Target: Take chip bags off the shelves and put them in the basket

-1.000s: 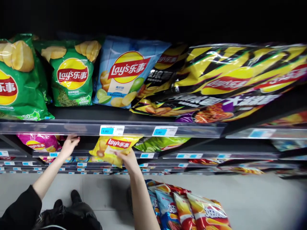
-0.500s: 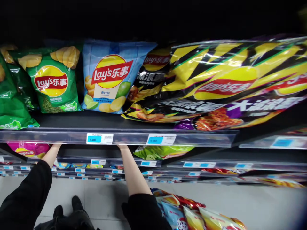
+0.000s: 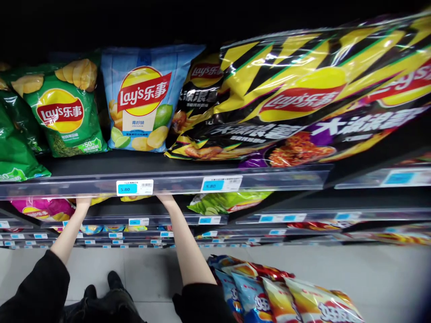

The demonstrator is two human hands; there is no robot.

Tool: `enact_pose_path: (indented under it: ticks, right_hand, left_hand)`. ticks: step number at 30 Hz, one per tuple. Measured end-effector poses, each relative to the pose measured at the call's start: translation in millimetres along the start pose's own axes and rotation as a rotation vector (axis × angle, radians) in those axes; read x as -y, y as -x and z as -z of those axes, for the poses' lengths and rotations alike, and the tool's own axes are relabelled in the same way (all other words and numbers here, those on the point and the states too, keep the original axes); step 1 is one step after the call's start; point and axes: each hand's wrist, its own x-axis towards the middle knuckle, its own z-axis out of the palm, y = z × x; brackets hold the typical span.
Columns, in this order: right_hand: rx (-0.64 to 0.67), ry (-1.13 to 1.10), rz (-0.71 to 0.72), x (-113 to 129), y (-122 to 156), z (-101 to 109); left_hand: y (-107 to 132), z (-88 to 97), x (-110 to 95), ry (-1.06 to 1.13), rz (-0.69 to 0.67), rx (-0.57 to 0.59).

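Observation:
Both my arms reach in under the front edge of the upper shelf (image 3: 178, 181), into the level below. My left hand (image 3: 83, 202) shows only at the wrist and the back of the hand, beside a pink chip bag (image 3: 43, 208). Its fingers are hidden behind the shelf edge. My right hand (image 3: 165, 198) is hidden likewise, to the left of a light green chip bag (image 3: 229, 202). Between the hands, the lower parts of yellow bags (image 3: 134, 198) peek out beneath the edge. Whether either hand touches them, I cannot tell.
On the upper shelf stand green chip bags (image 3: 65, 112), a blue lime chip bag (image 3: 141, 98) and black-and-yellow chip bags (image 3: 286, 89). Price tags (image 3: 134, 187) line the edges. Several snack bags (image 3: 262, 296) are at floor level on the right. My boots (image 3: 115, 280) stand on pale tiles.
The left hand has drawn back slightly, showing more of its wrist and back. Yellow bags now show between the hands under the shelf edge. The view has shifted a little.

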Motion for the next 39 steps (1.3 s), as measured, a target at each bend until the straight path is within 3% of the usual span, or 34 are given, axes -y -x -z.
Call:
enact_pose_path:
  ticks: [5,10,16,19,22,24,26,29,31,34,37,39]
  right_hand:
    - [0.053,0.107,0.031,-1.7,8.8,-14.4]
    - [-0.070,0.242,0.050,-3.9,11.6,-29.0]
    - [-0.179,0.331,0.045,9.2,22.6,-45.7]
    - [-0.298,0.349,0.042,22.7,37.9,-47.8]
    - [-0.366,0.328,0.041,36.9,76.3,-52.0]
    - [-0.303,0.269,0.038,44.9,118.9,-61.4]
    - [-0.153,0.179,0.006,52.0,170.7,-76.9]
    - [0.177,-0.003,-0.103,64.1,245.5,-103.9]
    - [0.389,-0.221,-0.209,74.2,280.4,-118.2]
    - [0.510,-0.295,-0.254,88.1,305.0,-130.1]
    - [0.495,-0.321,-0.324,95.3,312.0,-136.2]
    - [0.447,-0.397,-0.419,97.6,316.3,-140.9]
  left_hand:
    - [43.2,22.6,4.9,0.236,0.148,-0.097]
    - [90.2,37.4,0.8,0.449,0.360,0.029]
    - [145.9,62.0,6.1,0.621,0.500,0.167]
    - [173.1,77.5,12.6,0.668,0.597,0.180]
    - [195.7,91.5,21.5,0.701,0.644,0.176]
    - [206.5,99.2,28.7,0.714,0.652,0.161]
    - [213.6,105.9,35.5,0.721,0.649,0.134]
    - [219.0,116.6,41.2,0.727,0.627,0.144]
    - [220.8,126.5,41.1,0.714,0.592,0.183]
    - [223.0,145.8,38.5,0.681,0.549,0.338]
    - [225.7,163.3,37.8,0.758,0.540,0.609]
    - [228.0,170.3,39.4,0.837,0.567,0.653]
